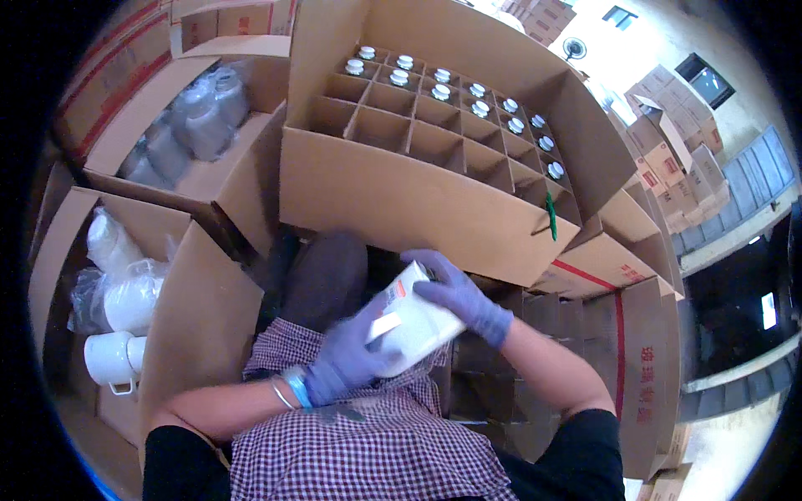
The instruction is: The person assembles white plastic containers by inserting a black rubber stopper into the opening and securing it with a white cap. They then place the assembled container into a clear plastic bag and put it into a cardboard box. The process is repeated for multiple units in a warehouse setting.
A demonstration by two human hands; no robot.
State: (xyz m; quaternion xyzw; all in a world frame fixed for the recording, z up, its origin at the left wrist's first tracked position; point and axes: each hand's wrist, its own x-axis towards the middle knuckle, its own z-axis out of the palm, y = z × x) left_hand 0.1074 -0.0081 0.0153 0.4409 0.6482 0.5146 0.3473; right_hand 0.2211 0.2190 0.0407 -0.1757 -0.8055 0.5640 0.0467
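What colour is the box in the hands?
The box is mostly white; the head view shows it.

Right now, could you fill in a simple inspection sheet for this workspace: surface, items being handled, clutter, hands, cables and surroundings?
Surface: no worktop seen; the work is held above a checked apron.
Job's things: a white box, tilted, with a red mark near its upper end.
Clutter: a divided carton in front, with white-capped containers in its farther compartments; a green strip at its right; at left, wrapped grey jars and a white mug in open cartons.
Hands: left hand and right hand, both in purple gloves, grip the box; the left is blurred.
Cables: nothing seen.
Surroundings: stacked cartons and a fan at upper right.
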